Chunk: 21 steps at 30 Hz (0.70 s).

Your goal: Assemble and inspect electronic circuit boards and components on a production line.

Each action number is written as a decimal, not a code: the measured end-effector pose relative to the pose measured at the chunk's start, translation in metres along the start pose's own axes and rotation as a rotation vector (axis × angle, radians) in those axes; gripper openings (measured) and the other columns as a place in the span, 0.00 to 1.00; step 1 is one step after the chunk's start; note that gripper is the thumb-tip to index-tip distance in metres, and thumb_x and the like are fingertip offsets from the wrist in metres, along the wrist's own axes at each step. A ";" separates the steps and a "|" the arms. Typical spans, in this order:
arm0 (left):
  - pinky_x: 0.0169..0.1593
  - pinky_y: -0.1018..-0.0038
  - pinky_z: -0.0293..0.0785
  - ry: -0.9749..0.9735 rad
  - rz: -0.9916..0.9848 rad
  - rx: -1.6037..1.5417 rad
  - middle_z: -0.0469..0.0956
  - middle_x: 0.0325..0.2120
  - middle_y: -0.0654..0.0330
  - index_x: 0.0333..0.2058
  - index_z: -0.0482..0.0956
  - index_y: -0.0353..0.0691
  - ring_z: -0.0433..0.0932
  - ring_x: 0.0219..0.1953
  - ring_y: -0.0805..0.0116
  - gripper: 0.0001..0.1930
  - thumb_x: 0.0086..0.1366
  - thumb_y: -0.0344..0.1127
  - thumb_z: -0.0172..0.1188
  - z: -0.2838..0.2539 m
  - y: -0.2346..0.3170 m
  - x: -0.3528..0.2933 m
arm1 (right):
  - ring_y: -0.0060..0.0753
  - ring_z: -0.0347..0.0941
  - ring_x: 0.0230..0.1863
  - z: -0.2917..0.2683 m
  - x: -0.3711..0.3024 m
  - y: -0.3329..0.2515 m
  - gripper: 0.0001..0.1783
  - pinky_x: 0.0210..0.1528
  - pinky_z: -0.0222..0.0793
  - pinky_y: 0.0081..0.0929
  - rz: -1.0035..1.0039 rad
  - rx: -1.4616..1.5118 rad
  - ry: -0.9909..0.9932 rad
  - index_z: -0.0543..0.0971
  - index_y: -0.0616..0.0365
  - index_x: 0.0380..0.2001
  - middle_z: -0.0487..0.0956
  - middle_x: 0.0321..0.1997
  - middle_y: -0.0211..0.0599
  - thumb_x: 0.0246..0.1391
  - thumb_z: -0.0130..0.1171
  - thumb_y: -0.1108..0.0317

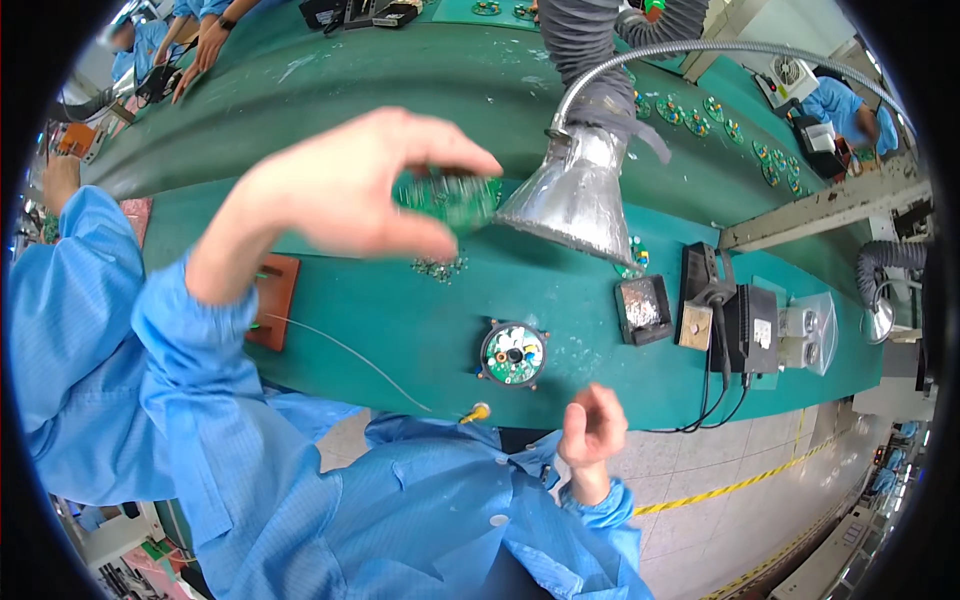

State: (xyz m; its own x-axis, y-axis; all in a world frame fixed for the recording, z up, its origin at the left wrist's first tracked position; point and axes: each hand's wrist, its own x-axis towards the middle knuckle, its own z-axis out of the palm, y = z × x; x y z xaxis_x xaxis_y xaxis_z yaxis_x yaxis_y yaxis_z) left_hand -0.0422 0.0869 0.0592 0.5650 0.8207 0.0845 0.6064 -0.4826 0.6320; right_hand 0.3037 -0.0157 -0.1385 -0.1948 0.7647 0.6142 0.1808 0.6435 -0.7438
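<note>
My left hand is raised over the bench, its thumb and fingers closed around the edge of a green circuit board. Motion blurs the board, and the hand covers its left part. My right hand hangs at the bench's near edge, fingers loosely curled and thumb apart, with nothing visible in it. Between the hands, a round circuit board with white and orange parts sits in a black ring-shaped holder on the green mat. Beneath the raised hand lies a small heap of loose components.
A metal extraction hood hangs just right of the held board. Further right are a black tray and a soldering station. A cord with a yellow plug crosses the near edge by a brown tray. A co-worker's blue sleeve is close left.
</note>
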 end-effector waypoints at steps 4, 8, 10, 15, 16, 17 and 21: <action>0.60 0.66 0.66 -0.010 0.125 -0.598 0.70 0.56 0.47 0.63 0.58 0.28 0.72 0.56 0.59 0.49 0.42 0.27 0.75 0.059 0.035 -0.023 | 0.30 0.68 0.31 0.013 0.088 -0.043 0.29 0.31 0.65 0.22 -0.187 0.006 -0.131 0.73 0.69 0.51 0.74 0.39 0.46 0.43 0.67 0.74; 0.63 0.62 0.62 0.038 0.105 -0.947 0.60 0.62 0.44 0.64 0.55 0.29 0.68 0.60 0.54 0.51 0.39 0.25 0.73 0.095 0.040 -0.035 | 0.36 0.73 0.37 0.038 0.119 -0.062 0.29 0.35 0.70 0.27 -0.250 0.123 -0.195 0.78 0.66 0.45 0.74 0.46 0.49 0.32 0.70 0.79; 0.63 0.62 0.62 0.055 0.195 -1.091 0.60 0.61 0.41 0.63 0.56 0.28 0.68 0.59 0.53 0.49 0.40 0.26 0.71 0.112 0.033 -0.031 | 0.37 0.73 0.36 0.036 0.117 -0.066 0.28 0.35 0.71 0.28 -0.302 0.069 -0.204 0.79 0.65 0.43 0.75 0.43 0.48 0.31 0.70 0.81; 0.63 0.60 0.61 0.146 0.373 -1.260 0.61 0.59 0.36 0.61 0.57 0.25 0.68 0.59 0.49 0.46 0.39 0.28 0.64 0.134 0.032 -0.024 | 0.40 0.74 0.35 0.036 0.107 -0.074 0.26 0.36 0.72 0.32 -0.404 -0.053 -0.148 0.80 0.64 0.39 0.77 0.37 0.45 0.29 0.71 0.81; 0.64 0.59 0.60 0.146 0.385 -1.318 0.62 0.59 0.37 0.61 0.59 0.25 0.67 0.60 0.49 0.45 0.37 0.28 0.59 0.137 0.033 -0.024 | 0.40 0.74 0.35 0.036 0.106 -0.075 0.26 0.36 0.72 0.32 -0.401 -0.054 -0.149 0.80 0.64 0.39 0.77 0.37 0.45 0.29 0.71 0.81; 0.65 0.58 0.59 0.145 0.395 -1.376 0.63 0.58 0.38 0.60 0.60 0.25 0.66 0.61 0.50 0.45 0.35 0.27 0.55 0.139 0.034 -0.025 | 0.40 0.74 0.35 0.038 0.104 -0.076 0.26 0.37 0.72 0.33 -0.398 -0.039 -0.115 0.80 0.64 0.39 0.77 0.37 0.45 0.29 0.71 0.81; 0.64 0.59 0.59 0.149 0.337 -1.401 0.64 0.57 0.38 0.60 0.61 0.25 0.66 0.61 0.50 0.46 0.34 0.29 0.55 0.140 0.035 -0.028 | 0.41 0.75 0.35 0.039 0.103 -0.073 0.27 0.38 0.72 0.34 -0.400 0.002 -0.100 0.78 0.64 0.40 0.78 0.38 0.45 0.30 0.73 0.80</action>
State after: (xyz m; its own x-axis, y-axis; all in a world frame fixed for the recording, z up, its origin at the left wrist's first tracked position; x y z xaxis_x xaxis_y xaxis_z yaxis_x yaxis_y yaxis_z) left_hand 0.0420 0.0045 -0.0290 0.4520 0.7968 0.4010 -0.6256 -0.0373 0.7792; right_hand 0.2325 0.0145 -0.0310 -0.3420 0.4468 0.8267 0.0701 0.8894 -0.4517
